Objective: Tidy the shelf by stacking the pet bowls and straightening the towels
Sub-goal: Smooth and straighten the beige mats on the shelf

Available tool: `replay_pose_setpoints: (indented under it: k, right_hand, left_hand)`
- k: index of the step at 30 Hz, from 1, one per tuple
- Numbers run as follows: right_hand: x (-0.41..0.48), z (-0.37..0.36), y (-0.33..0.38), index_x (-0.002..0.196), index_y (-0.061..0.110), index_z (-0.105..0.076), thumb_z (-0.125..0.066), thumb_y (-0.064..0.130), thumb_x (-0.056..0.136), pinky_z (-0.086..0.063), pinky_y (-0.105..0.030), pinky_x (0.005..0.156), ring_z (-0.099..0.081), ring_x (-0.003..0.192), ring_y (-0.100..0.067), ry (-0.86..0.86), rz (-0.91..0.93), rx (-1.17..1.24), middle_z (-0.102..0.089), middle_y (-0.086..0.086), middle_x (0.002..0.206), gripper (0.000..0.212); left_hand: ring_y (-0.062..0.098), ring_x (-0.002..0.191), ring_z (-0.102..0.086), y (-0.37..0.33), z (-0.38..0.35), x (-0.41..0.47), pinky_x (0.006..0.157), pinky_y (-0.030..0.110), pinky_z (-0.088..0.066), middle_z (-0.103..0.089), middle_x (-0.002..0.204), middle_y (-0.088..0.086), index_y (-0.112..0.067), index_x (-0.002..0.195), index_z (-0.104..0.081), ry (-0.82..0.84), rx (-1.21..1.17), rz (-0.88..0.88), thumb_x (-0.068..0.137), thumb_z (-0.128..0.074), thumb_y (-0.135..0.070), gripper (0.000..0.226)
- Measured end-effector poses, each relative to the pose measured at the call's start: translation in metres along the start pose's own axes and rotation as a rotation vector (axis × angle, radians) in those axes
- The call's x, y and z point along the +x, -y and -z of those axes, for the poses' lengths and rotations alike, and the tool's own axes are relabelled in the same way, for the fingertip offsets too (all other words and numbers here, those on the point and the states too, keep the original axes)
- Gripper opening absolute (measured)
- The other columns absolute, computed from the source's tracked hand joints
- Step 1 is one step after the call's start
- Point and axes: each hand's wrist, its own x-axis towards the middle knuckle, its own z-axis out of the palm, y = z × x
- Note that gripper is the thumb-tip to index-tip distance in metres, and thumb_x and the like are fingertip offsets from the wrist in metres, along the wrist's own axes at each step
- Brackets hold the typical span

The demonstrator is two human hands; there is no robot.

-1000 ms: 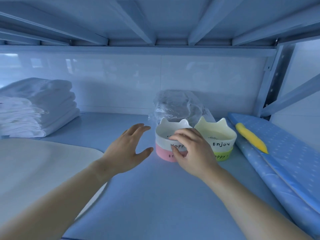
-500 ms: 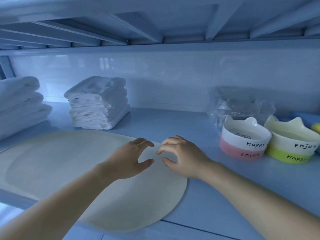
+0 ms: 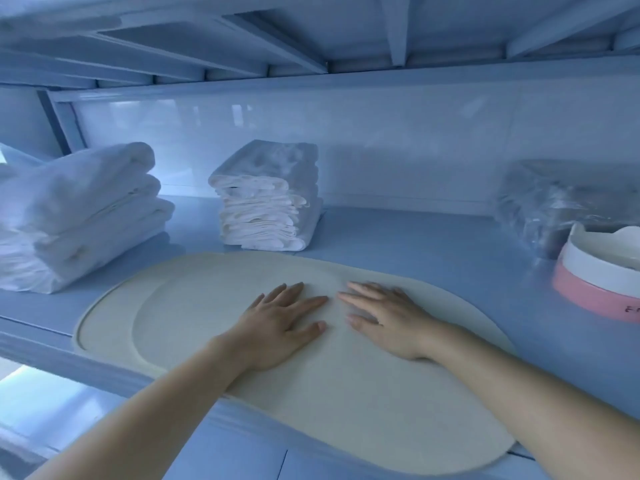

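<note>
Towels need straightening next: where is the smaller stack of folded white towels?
Head view: the smaller stack of folded white towels stands left of centre, right of the larger white towel pile, behind the beige oval mat.

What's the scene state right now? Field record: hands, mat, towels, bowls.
mat: cream, oval, on shelf
left hand: flat, palm down on mat
right hand: flat on mat, beside left hand
left towel stack: white, folded, beside mat
centre towel stack: white, folded, behind mat
pink bowl: right edge, cropped
plastic bag: behind pink bowl
</note>
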Motion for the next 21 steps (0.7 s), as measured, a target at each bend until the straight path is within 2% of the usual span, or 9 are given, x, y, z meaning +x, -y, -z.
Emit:
replay_pose_setpoints:
  k: [3, 10, 13, 16, 19, 21]
  right_hand:
    - [0.003, -0.005, -0.004, 0.144, 0.042, -0.018, -0.027, 0.051, 0.096, -0.003, -0.035, 0.115, -0.005, 0.143, -0.008, 0.009, -0.001, -0.023, -0.007, 0.012, 0.156, 0.049]
    - [0.004, -0.006, -0.005, 0.141, 0.040, -0.027, -0.032, 0.050, 0.095, -0.006, -0.034, 0.116, -0.009, 0.141, -0.004, -0.038, 0.032, 0.042, -0.014, 0.015, 0.155, 0.048]
    - [0.003, -0.005, -0.006, 0.139, 0.037, -0.035, -0.037, 0.047, 0.094, -0.010, -0.034, 0.116, -0.014, 0.141, -0.004, -0.079, 0.063, 0.080, -0.020, 0.013, 0.154, 0.046]
    - [0.000, -0.003, -0.006, 0.133, 0.033, -0.046, -0.045, 0.043, 0.093, -0.016, -0.022, 0.112, -0.025, 0.137, -0.005, -0.137, 0.091, 0.126, -0.031, 0.009, 0.150, 0.042]
    - [-0.006, -0.001, -0.003, 0.125, 0.031, -0.056, -0.051, 0.039, 0.091, -0.018, -0.006, 0.098, -0.036, 0.129, -0.003, -0.171, 0.092, 0.151, -0.041, 0.010, 0.143, 0.035]
    - [-0.012, 0.001, 0.000, 0.121, 0.031, -0.060, -0.053, 0.036, 0.091, -0.020, -0.004, 0.095, -0.041, 0.125, -0.002, -0.175, 0.077, 0.159, -0.046, 0.009, 0.139, 0.031]
  left_hand:
    - [0.012, 0.143, -0.005, 0.000, -0.003, 0.003, 0.114, 0.032, -0.005, -0.008, 0.156, -0.012, -0.059, 0.136, -0.013, -0.043, 0.011, -0.023, 0.087, -0.025, -0.067, 0.051]
    - [0.009, 0.140, -0.018, 0.002, -0.003, 0.000, 0.113, 0.026, -0.011, -0.025, 0.151, -0.013, -0.054, 0.129, -0.035, -0.152, -0.112, -0.014, 0.084, -0.042, -0.063, 0.047]
    - [0.009, 0.135, -0.027, 0.000, -0.002, 0.000, 0.114, 0.030, -0.019, -0.034, 0.145, -0.011, -0.051, 0.125, -0.042, -0.183, -0.147, -0.016, 0.079, -0.043, -0.065, 0.048]
    - [0.010, 0.129, -0.035, -0.001, -0.001, 0.000, 0.111, 0.032, -0.026, -0.040, 0.136, -0.012, -0.047, 0.121, -0.047, -0.200, -0.160, -0.005, 0.074, -0.041, -0.065, 0.051]
    - [0.012, 0.122, -0.041, -0.002, 0.001, -0.001, 0.107, 0.031, -0.030, -0.044, 0.128, -0.011, -0.044, 0.119, -0.051, -0.227, -0.163, -0.015, 0.073, -0.042, -0.063, 0.050]
    - [0.013, 0.121, -0.042, -0.003, 0.002, -0.002, 0.106, 0.031, -0.031, -0.045, 0.126, -0.009, -0.041, 0.118, -0.053, -0.232, -0.169, -0.025, 0.075, -0.045, -0.061, 0.048]
